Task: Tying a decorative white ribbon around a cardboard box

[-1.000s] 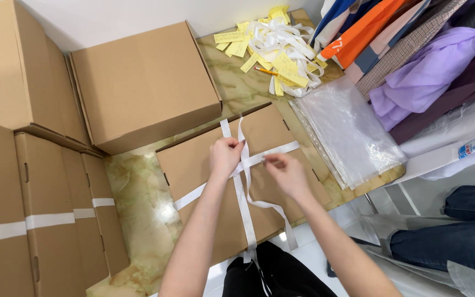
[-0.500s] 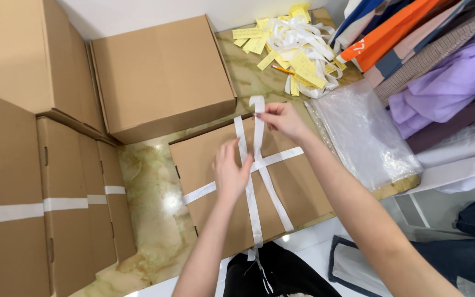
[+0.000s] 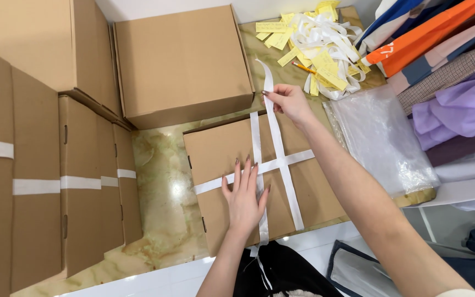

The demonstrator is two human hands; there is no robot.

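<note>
since half a second ago my right hand (image 3: pixel 288 102) has pulled the white ribbon (image 3: pixel 275 126) farther past the flat box (image 3: pixel 259 176), pinched shut on it; ribbon runs lengthwise toward me, under my flat, open left hand (image 3: pixel 244 198) mid-lid.

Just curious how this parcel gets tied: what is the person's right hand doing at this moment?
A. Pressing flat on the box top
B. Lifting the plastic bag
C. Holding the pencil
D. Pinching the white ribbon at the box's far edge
D: the right hand pinches the white ribbon at the far edge of the cardboard box, while the left hand lies flat on the lid.
</note>
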